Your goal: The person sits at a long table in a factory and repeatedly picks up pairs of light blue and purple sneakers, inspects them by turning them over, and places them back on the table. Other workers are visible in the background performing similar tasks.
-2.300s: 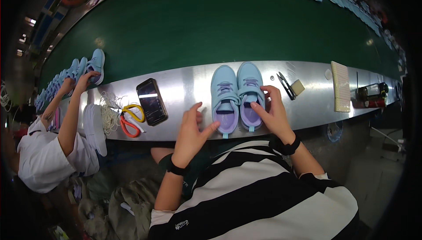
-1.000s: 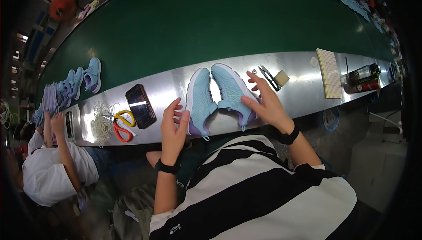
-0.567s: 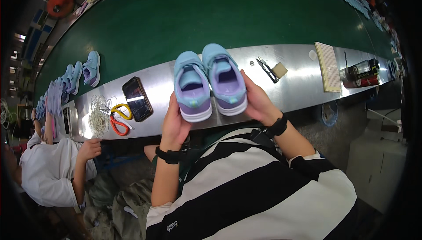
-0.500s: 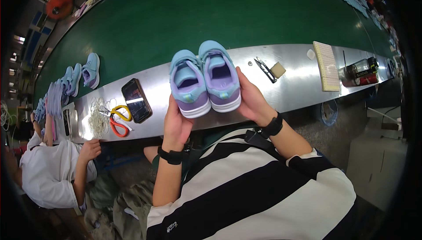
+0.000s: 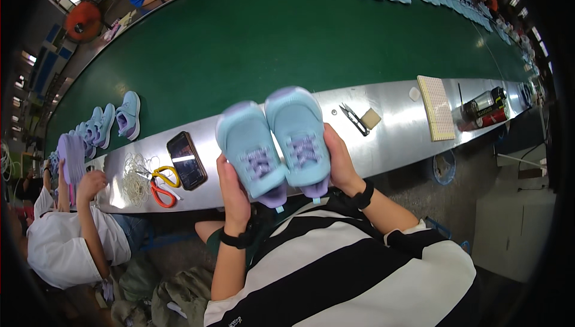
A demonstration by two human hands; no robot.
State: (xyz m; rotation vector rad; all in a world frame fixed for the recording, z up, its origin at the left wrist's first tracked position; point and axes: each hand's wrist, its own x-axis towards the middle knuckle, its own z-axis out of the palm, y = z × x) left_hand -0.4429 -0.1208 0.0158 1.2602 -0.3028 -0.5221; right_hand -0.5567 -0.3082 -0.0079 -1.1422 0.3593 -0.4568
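Observation:
I hold a pair of small light-blue shoes with purple straps side by side above the steel bench edge, tops facing me, toes pointing away. My left hand grips the left shoe from its outer side. My right hand grips the right shoe from its outer side. Both wrists wear black bands.
The steel bench carries a phone, scissors, a coil of string, thread snips, a small block, a yellow pad and cans. Behind lies a green conveyor belt with more blue shoes. A co-worker sits at my left.
The pair was lifted off the bench, its open insides turned toward me, then tipped back so the tops and straps face me. The co-worker's arm dropped from the belt.

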